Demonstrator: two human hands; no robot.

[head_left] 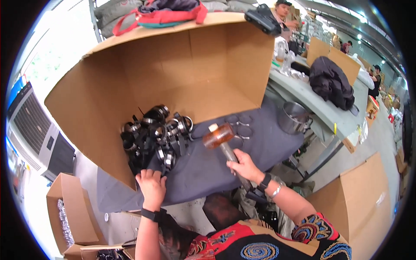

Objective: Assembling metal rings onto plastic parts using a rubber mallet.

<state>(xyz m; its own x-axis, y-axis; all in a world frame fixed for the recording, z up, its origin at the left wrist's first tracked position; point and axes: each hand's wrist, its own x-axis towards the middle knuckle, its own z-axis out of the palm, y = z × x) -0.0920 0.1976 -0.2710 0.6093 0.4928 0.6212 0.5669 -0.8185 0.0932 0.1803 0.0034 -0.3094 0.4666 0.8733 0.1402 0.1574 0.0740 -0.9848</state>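
My right hand [245, 165] grips a mallet [220, 135] by its grey handle. The mallet's head is amber-brown with a pale end, held above the dark cloth on the table. At the near edge of a pile of black and silver ring-shaped clamps [161, 135] is my left hand [151, 187]. Its fingers are curled against the black parts there; what they hold, if anything, is hidden. Several thin metal rings [245, 131] lie on the cloth just beyond the mallet head.
A large cardboard box [173, 56] on its side walls in the pile at the left and back. A metal pot [294, 117] stands at the table's right. Beyond it is a grey workbench [312, 93]. Open cartons [76, 208] stand low at the left; people work far right.
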